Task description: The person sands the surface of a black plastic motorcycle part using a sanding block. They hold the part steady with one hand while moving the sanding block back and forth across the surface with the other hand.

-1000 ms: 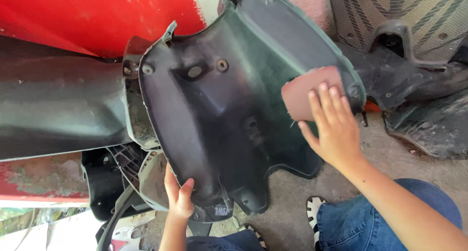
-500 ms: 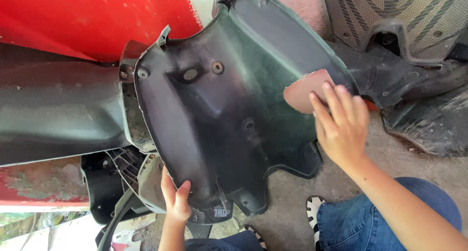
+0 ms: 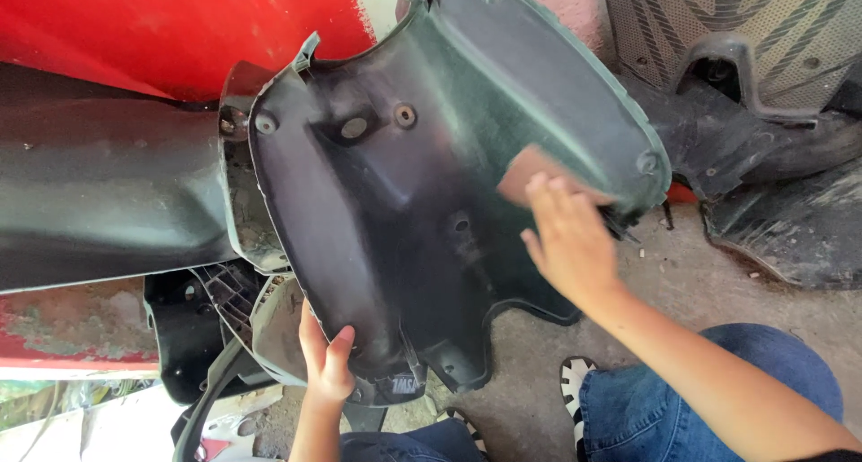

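One dark panel (image 3: 404, 202), perhaps one sandpaper (image 3: 525, 170).
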